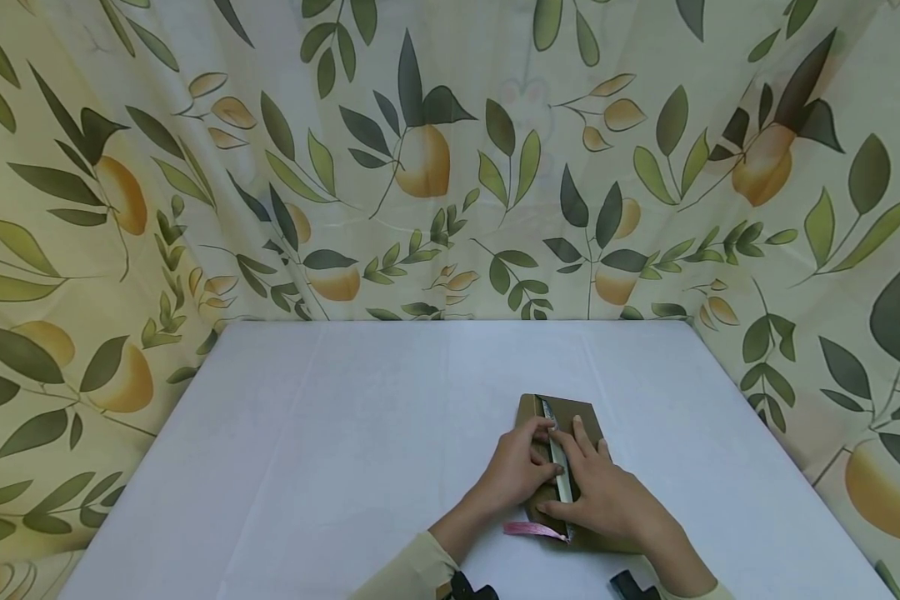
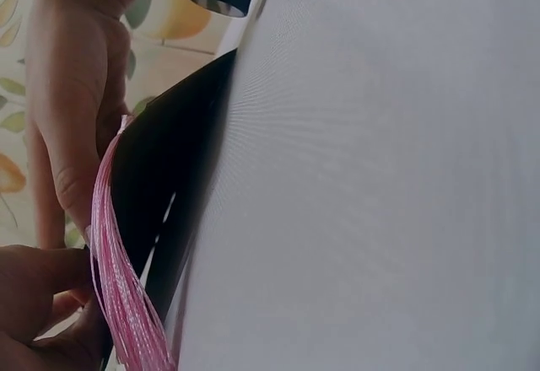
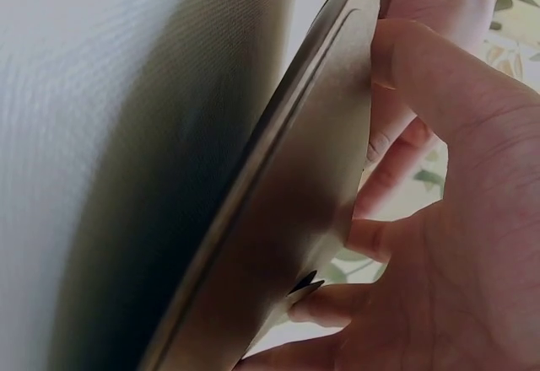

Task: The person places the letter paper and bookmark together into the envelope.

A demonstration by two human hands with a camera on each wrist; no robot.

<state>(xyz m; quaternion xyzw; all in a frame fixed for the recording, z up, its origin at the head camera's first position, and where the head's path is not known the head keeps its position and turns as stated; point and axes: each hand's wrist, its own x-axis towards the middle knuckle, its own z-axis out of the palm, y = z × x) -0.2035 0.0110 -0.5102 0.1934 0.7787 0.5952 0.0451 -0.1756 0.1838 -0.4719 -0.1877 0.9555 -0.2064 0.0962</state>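
Note:
A brown-covered notebook lies on the white table, its cover partly raised in the wrist views. Along it runs a pale, narrow bookmark, dark-edged, with a pink tassel at its near end. My left hand, fingers curled, pinches the bookmark's left side; the exact grip is partly hidden. Across from it, my right hand rests on the notebook with fingers extended and thumb spread toward the bookmark. In the left wrist view the tassel hangs beside the left fingers.
The white table stretches away to the left and behind the notebook. A curtain printed with leaves and fruit hangs around it. Dark wrist devices show at the near edge.

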